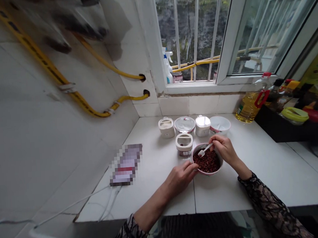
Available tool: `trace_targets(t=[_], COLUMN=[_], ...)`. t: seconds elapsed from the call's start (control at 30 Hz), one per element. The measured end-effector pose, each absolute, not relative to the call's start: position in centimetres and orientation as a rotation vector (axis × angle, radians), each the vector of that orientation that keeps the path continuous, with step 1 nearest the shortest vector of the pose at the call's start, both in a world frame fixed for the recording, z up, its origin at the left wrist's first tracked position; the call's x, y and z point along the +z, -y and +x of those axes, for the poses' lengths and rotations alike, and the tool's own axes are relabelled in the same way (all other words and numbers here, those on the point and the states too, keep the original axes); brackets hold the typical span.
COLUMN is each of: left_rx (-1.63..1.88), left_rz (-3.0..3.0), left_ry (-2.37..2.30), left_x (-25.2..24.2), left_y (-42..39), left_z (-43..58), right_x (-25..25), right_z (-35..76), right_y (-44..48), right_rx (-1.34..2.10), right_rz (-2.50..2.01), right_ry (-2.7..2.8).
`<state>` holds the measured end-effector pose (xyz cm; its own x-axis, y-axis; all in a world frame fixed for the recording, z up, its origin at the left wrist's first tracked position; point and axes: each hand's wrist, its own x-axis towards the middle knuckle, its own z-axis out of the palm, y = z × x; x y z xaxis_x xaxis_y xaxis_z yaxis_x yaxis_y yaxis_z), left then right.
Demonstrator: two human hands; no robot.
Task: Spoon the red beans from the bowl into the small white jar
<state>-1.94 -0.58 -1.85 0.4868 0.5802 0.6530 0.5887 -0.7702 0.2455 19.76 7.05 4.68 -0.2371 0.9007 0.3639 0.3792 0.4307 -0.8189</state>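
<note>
Soft daylight enters through the window [231, 37], glaring off a lid [202, 121]; the left wall [27, 142] sits dim, one patch [126, 165] is pixelated, outer edges stretch and blur

The handle end of the white spoon [206, 149] is lost inside my right hand [223, 148]. Dark red flakes [209, 162] below it: too small for me to identify. My left hand [182, 174] covers part of the rim of the bowl [209, 173]. Left of that hand, a flat object [127, 164] is pixelated, unreadable. Its cable [72, 206] leaves at the left edge. Far up and left, hanging bags [85, 15] are dim, cut by the top edge. Right of my right hand, a dark rack [270, 127] hides the bottles' [281, 96] lower parts. My sleeves [126, 235] run off the bottom.
</note>
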Motion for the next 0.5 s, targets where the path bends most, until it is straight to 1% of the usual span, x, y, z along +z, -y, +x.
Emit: trace_targets(t=[0.13,0.5], left_rx=[-1.191,-1.212], left_rz=[-2.691,-2.678], left_ry=[1.052,1.037], left_x=[-1.63,-1.46], left_y=[0.61,0.70], left_z=[-1.85,-1.79], right_x=[4.72,4.80], right_z=[19.70,19.73], right_y=[-7.22,-7.77], right_rx=[0.972,1.181], right_rz=[-1.119,-1.088], right_ry=[1.641,1.401])
